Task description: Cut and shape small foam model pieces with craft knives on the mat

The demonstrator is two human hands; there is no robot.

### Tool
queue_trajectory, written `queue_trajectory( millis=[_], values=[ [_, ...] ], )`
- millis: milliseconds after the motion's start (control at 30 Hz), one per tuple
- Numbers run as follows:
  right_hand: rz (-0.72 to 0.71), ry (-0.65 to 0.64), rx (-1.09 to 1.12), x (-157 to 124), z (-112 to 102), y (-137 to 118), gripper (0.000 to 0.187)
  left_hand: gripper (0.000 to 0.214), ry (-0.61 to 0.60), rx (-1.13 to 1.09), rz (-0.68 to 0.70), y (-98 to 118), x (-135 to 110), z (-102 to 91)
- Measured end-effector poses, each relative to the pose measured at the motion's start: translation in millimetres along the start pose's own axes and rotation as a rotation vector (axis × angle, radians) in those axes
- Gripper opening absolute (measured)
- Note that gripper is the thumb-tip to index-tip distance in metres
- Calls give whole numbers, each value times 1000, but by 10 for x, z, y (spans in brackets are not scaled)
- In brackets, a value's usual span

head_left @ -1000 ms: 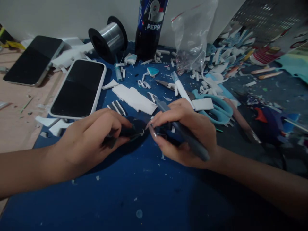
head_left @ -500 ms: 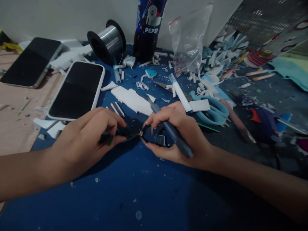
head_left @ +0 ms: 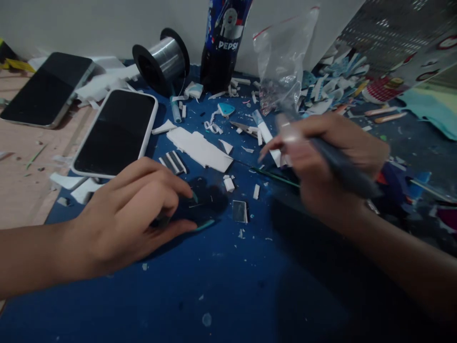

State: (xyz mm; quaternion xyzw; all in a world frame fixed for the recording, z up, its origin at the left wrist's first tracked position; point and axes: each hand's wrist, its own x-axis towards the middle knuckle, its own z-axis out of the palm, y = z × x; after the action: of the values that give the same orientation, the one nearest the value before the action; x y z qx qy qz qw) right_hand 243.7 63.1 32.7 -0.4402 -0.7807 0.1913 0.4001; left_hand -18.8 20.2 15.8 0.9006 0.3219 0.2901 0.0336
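Note:
My left hand [head_left: 124,219] hovers low over the blue work surface [head_left: 171,305], thumb and forefinger apart. Its long teal nails show nothing between them; the curled fingers behind are partly hidden. My right hand [head_left: 328,162], smeared by motion, grips a dark pen-shaped tool [head_left: 346,166] whose tip I cannot make out. Between the hands lie a small dark rectangle with a white edge [head_left: 239,211] and a little white block [head_left: 229,184]. A thin green stick [head_left: 274,176] runs under my right fingers. Near my left knuckles sits a striped grey-white piece [head_left: 173,162].
Behind are a white-cased phone [head_left: 116,131], a second phone [head_left: 48,90], a wire spool [head_left: 162,62], a Pepsi bottle [head_left: 224,47] and a plastic zip bag [head_left: 280,62]. A white cut sheet [head_left: 200,150], a marker [head_left: 266,136] and many scraps lie about.
My right hand has swung right and away from my left with the dark tool. The left thumb and forefinger have parted. The small white block now lies on the surface in view.

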Motion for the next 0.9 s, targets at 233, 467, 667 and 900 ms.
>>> queue_trajectory(
  millis=[233, 467, 667, 900],
  values=[
    [318, -329, 806, -128, 185, -24, 24, 22, 27, 70, 188, -28, -60, 6],
    [157, -391, 703, -118, 242, -42, 20, 21, -2, 27, 182, -24, -35, -6],
    [128, -410, 627, -99, 261, -57, 24, 18, -23, 29, 137, -12, -45, 1],
    [147, -413, 579, -109, 246, -80, 26, 19, -11, 35, 140, -18, -43, 11]
  ],
)
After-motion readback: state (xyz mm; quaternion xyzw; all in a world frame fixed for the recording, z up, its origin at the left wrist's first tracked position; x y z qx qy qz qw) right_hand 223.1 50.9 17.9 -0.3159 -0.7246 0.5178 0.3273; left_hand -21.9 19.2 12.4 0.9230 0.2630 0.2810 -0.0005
